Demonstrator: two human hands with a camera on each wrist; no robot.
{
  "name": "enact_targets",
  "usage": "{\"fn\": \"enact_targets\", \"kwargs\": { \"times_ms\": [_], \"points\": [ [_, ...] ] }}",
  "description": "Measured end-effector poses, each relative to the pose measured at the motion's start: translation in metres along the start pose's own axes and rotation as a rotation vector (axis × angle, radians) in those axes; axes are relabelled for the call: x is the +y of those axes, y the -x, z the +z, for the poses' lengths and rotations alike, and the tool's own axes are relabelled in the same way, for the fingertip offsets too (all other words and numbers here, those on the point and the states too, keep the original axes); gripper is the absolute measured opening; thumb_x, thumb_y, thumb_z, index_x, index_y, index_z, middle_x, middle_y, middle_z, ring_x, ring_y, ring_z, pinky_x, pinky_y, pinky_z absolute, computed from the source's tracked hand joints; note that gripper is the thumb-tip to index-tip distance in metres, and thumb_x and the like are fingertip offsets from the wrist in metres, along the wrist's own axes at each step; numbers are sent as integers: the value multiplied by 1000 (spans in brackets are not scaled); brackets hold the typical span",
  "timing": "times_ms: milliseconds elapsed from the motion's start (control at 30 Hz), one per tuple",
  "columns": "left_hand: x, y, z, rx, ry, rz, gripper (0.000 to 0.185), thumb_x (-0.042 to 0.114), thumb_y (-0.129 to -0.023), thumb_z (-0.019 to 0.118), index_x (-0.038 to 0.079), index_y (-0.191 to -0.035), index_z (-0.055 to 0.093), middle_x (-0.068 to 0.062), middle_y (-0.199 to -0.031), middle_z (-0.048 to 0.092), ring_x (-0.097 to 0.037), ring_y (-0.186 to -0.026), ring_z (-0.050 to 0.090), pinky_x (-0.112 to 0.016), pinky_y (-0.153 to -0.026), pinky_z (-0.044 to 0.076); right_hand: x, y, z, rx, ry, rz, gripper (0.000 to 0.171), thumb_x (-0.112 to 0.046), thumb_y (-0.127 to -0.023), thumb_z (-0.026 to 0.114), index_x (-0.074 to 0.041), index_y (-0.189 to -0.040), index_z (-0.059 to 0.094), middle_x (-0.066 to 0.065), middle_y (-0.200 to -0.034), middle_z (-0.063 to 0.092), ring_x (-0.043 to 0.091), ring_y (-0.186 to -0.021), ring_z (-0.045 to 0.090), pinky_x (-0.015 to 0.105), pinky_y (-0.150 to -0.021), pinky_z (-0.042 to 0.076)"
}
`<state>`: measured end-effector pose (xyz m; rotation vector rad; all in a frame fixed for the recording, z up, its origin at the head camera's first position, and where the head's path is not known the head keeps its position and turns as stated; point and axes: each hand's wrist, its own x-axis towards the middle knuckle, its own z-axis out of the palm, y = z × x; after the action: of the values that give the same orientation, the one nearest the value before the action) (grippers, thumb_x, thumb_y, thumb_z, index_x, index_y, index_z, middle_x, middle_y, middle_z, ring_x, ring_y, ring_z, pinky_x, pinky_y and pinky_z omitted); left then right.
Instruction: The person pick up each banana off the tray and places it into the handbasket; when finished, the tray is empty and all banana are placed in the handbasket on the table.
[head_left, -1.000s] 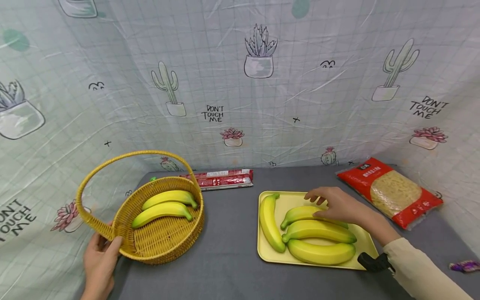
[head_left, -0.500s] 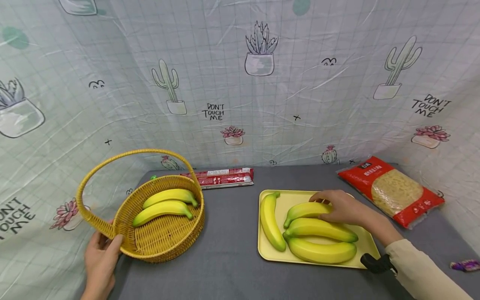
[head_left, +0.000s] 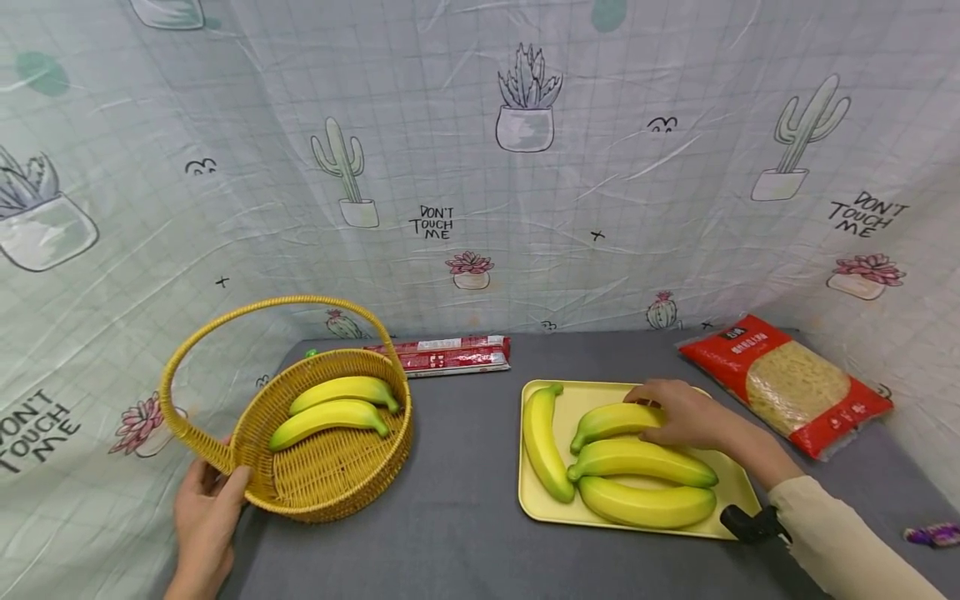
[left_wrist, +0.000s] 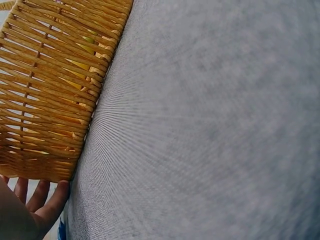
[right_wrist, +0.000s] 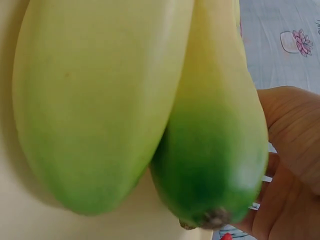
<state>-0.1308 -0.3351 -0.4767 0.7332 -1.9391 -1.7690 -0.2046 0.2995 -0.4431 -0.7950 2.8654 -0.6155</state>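
On the left, my left hand (head_left: 206, 517) grips the rim of a yellow wicker basket (head_left: 322, 477) at the foot of its tall handle. Two bananas (head_left: 330, 421) lie inside it. In the left wrist view, fingers (left_wrist: 50, 202) press against the basket's woven side (left_wrist: 47, 90). My right hand (head_left: 686, 417) holds the rearmost banana (head_left: 611, 419) on a pale yellow tray (head_left: 577, 396), covering its right end. In front of that lie a middle banana (head_left: 645, 463) and a front banana (head_left: 648, 507). Another banana (head_left: 546, 450) lies lengthwise along the tray's left side.
A red bag of pasta (head_left: 795, 383) lies behind the tray on the right. Long red packets (head_left: 453, 357) lie at the back, behind the basket. A small purple item (head_left: 932, 534) is at the right edge. Patterned cloth (head_left: 480, 167) walls off the grey table.
My right hand has come down onto the rearmost banana and taken hold of it; that banana has shifted slightly right. My left hand keeps its grip on the basket.
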Motion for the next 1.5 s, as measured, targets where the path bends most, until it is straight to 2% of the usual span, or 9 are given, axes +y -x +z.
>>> {"fn": "enact_targets", "kwargs": {
  "times_ms": [300,533,800,1100,1500],
  "points": [
    [2,-1,0,-27,-27,-3,61,6,-101,61,14,-159,48,-1,-135,51,-14,-117,53,-14,-68,51,5,4,-9,20,-14,19,48,-22,-87,88,0,-127,71,10,-120,70,27,-99,66,48,-85,57],
    [3,1,-1,-34,-37,3,58,8,-102,63,14,-158,50,-2,-135,52,-9,-110,55,-13,-69,52,5,1,-17,39,10,5,48,-25,-86,87,-2,-125,72,4,-113,70,21,-94,64,44,-81,57],
    [3,2,-1,-39,-44,-10,61,9,-103,61,16,-161,46,-3,-141,49,-21,-126,51,-12,-70,50,3,0,-19,53,22,-13,45,-22,-85,88,-4,-122,74,1,-110,70,18,-93,63,42,-80,57],
    [2,1,-2,-35,-3,-14,60,8,-102,62,16,-160,48,3,-133,52,-8,-112,54,-13,-70,51,-7,-2,-26,78,40,-31,40,-15,-83,86,-6,-120,75,0,-110,71,15,-89,60,39,-78,56],
    [4,2,-3,-44,16,-11,59,7,-102,63,15,-158,50,6,-130,53,-5,-109,55,-13,-70,51,-37,-16,-41,89,55,-73,39,-15,-85,85,-7,-122,75,0,-111,71,13,-83,56,36,-73,52]
  ]
}}
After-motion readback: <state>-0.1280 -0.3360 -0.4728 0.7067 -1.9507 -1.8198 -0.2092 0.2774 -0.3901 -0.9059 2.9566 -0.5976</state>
